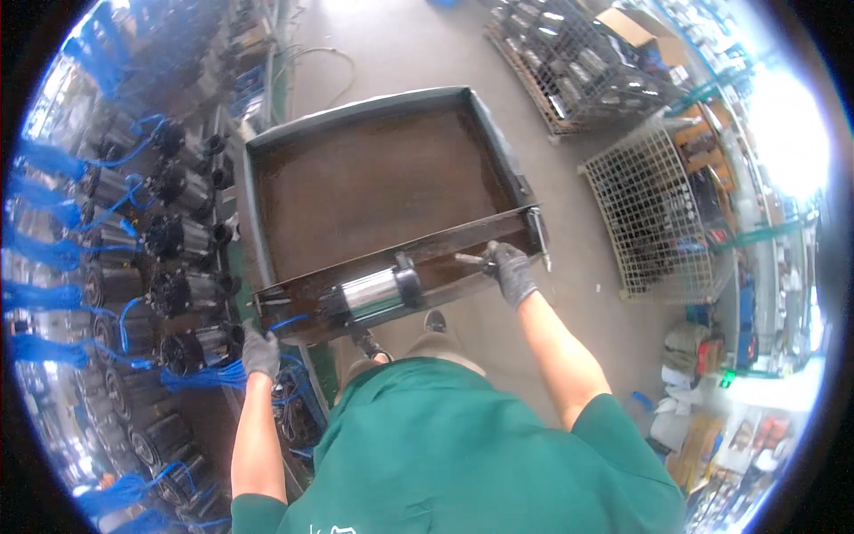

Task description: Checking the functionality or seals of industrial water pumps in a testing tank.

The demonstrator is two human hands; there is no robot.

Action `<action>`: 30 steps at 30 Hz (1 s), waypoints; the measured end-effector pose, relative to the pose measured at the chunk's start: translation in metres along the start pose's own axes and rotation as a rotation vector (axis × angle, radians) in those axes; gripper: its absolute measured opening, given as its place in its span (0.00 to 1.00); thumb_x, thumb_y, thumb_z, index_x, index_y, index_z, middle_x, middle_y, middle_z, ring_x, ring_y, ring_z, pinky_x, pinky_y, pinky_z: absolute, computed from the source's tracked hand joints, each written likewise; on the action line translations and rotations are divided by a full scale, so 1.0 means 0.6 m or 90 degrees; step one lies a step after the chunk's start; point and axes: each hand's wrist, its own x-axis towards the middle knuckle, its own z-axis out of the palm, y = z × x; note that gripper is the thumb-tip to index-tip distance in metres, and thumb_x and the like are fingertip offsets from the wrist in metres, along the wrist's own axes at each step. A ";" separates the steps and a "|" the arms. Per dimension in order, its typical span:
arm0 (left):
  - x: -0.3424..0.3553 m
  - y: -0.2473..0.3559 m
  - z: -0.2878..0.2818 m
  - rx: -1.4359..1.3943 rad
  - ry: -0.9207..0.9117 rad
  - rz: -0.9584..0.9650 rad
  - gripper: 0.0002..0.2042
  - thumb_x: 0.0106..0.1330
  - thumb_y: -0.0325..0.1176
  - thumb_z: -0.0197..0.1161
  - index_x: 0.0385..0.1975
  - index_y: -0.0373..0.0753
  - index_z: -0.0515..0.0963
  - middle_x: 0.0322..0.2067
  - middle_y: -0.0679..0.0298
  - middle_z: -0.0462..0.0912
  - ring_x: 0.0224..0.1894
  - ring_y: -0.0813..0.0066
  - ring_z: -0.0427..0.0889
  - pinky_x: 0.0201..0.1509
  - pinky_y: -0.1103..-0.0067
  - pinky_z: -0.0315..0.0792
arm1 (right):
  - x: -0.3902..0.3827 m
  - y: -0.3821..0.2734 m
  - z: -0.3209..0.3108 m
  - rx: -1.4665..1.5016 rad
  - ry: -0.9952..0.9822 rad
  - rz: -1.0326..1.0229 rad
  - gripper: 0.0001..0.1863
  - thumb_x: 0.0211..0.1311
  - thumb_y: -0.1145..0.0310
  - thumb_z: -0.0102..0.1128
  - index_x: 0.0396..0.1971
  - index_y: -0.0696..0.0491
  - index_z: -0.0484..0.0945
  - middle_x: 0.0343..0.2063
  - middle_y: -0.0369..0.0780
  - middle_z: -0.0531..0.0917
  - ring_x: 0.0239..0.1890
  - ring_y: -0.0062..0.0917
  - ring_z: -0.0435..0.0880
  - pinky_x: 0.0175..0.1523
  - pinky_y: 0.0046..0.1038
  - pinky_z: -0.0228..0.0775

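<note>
Right now a shiny silver motor (372, 294) lies on the near edge of the big brown metal tray (374, 182). At the tray's near right corner, the right hand (511, 271) in a grey glove is closed around the motor's thin shaft (470, 259). At the near left corner, the left hand (260, 353) grips blue wires (206, 377).

Rusty metal tray (374, 178) (shallow) — one motor (374, 294) aboard.

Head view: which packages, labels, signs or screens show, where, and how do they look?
Cardboard box: top right, beyond the wire crates, brown, flaps open.
Cardboard stack: lower right on the floor, brown, flat pieces.
Small green lit sign: right side, low; too small to tell more.
No screens show.
</note>
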 end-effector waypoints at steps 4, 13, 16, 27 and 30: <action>-0.029 -0.010 0.003 -0.036 0.032 0.084 0.26 0.76 0.43 0.60 0.66 0.33 0.69 0.56 0.37 0.83 0.59 0.41 0.82 0.62 0.58 0.75 | 0.035 -0.016 -0.084 0.223 0.251 -0.065 0.12 0.75 0.59 0.64 0.34 0.51 0.79 0.22 0.37 0.81 0.19 0.24 0.81 0.26 0.27 0.80; -0.141 0.073 -0.050 -0.444 -0.160 0.108 0.19 0.81 0.48 0.60 0.46 0.35 0.83 0.33 0.67 0.82 0.37 0.79 0.75 0.43 0.75 0.73 | 0.121 0.038 -0.169 -0.097 0.338 -0.102 0.09 0.73 0.68 0.64 0.47 0.56 0.81 0.33 0.39 0.86 0.33 0.26 0.86 0.41 0.29 0.82; -0.163 0.134 -0.083 -0.583 -0.146 0.100 0.19 0.81 0.50 0.60 0.38 0.40 0.81 0.27 0.76 0.73 0.29 0.87 0.68 0.33 0.83 0.64 | 0.108 0.046 -0.190 -0.379 0.325 -0.186 0.13 0.70 0.70 0.63 0.51 0.56 0.82 0.37 0.44 0.88 0.41 0.30 0.86 0.51 0.32 0.77; -0.259 0.351 -0.223 -0.427 -0.209 0.386 0.18 0.80 0.46 0.63 0.45 0.34 0.84 0.32 0.68 0.85 0.37 0.78 0.80 0.45 0.77 0.76 | 0.118 0.046 -0.214 -0.028 0.258 0.035 0.10 0.68 0.71 0.62 0.47 0.51 0.84 0.34 0.44 0.89 0.41 0.34 0.91 0.50 0.37 0.81; -0.251 0.384 -0.207 -0.501 -0.262 0.378 0.17 0.80 0.46 0.62 0.44 0.35 0.84 0.30 0.68 0.84 0.36 0.81 0.79 0.44 0.78 0.75 | 0.120 0.051 -0.220 -0.439 0.291 -0.087 0.11 0.68 0.67 0.63 0.47 0.52 0.84 0.33 0.47 0.89 0.42 0.39 0.91 0.52 0.41 0.81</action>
